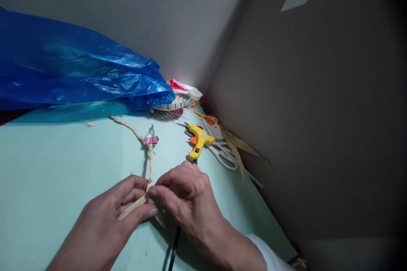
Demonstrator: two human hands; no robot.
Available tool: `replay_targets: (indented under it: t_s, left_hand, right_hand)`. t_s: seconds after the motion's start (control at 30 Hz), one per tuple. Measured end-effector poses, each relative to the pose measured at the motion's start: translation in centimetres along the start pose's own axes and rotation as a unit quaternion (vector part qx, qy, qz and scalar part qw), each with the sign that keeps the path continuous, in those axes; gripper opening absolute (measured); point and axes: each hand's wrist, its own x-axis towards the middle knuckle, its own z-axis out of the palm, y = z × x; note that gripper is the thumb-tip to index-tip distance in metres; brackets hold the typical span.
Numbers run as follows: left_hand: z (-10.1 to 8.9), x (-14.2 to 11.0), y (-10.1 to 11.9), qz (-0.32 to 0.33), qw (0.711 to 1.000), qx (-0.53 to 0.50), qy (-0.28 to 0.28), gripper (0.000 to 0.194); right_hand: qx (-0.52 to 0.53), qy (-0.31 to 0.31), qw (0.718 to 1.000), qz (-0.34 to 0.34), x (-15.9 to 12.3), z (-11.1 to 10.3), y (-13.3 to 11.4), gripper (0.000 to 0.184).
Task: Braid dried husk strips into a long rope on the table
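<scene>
A pale braided cord (151, 163) runs from my hands up the table to a pink binder clip (151, 140), and its free end bends away to the upper left. My left hand (114, 211) pinches the near end of the braid, with a flat pale strand lying across its fingers. Close against it, my right hand (187, 194) has thumb and forefinger pressed together on the same braid where the strands meet. Some of the strands there are hidden by the fingers.
A yellow glue gun (200, 139) lies right of the braid, its black cable (174, 250) passing beneath my right hand. Grey-handled scissors (224, 156), orange-handled scissors (210, 119), a paper cup (194, 97) and a woven basket (178, 102) sit by the walls. A blue plastic bag (79, 67) covers the back left.
</scene>
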Motion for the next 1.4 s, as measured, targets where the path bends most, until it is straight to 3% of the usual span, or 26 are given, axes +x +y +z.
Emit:
replay_targets:
  t_s: [0.1, 0.27, 0.4, 0.6, 0.77, 0.87, 1.0, 1.07, 1.23, 1.4]
  left_hand:
    - [-0.4, 0.4, -0.6, 0.014, 1.0, -0.008, -0.023, 0.031]
    - [-1.0, 1.3, -2.1, 0.022, 0.999, 0.003, -0.047, 0.031]
    - [-0.7, 1.0, -2.6, 0.032, 0.999, 0.029, -0.03, 0.036]
    - [0.0, -0.3, -1.9, 0.071, 0.996, 0.029, 0.04, 0.025]
    - [-0.6, 0.2, -2.2, 0.016, 0.999, 0.039, -0.032, 0.035]
    - [-0.4, 0.0, -2.0, 0.014, 0.999, 0.048, 0.014, 0.035]
    - [-0.1, -0.6, -1.2, 0.028, 0.995, 0.097, 0.004, 0.032]
    - [0.0, -0.7, -1.0, 0.032, 0.993, 0.115, 0.005, 0.032]
    - [0.1, -0.6, -1.4, 0.044, 0.991, 0.129, 0.015, 0.031]
    - [0.2, -0.8, -1.7, 0.095, 0.987, 0.124, 0.041, 0.032]
  right_hand:
    - [-0.085, 0.001, 0.994, -0.063, -0.4, 0.1, 0.2, 0.02]
    - [-0.114, -0.023, 0.989, -0.087, -0.8, 0.4, 0.7, 0.014]
    - [-0.075, -0.023, 0.995, -0.068, -1.1, 0.7, 0.5, 0.005]
    - [-0.056, -0.05, 0.997, 0.0, -1.2, 0.6, -0.1, 0.004]
    - [-0.073, -0.029, 0.995, -0.063, -0.8, 0.7, 0.1, 0.006]
    - [-0.067, -0.018, 0.993, -0.1, -0.8, 0.7, 0.2, 0.007]
    - [-0.05, -0.018, 0.99, -0.127, -1.0, 0.7, 0.1, 0.006]
    - [-0.037, -0.026, 0.993, -0.111, -1.0, 0.7, 0.0, 0.005]
    - [0.001, -0.084, 0.996, 0.031, -0.8, 0.8, -0.2, 0.006]
    - [-0.039, -0.057, 0.997, 0.028, -1.1, 1.3, -0.2, 0.01]
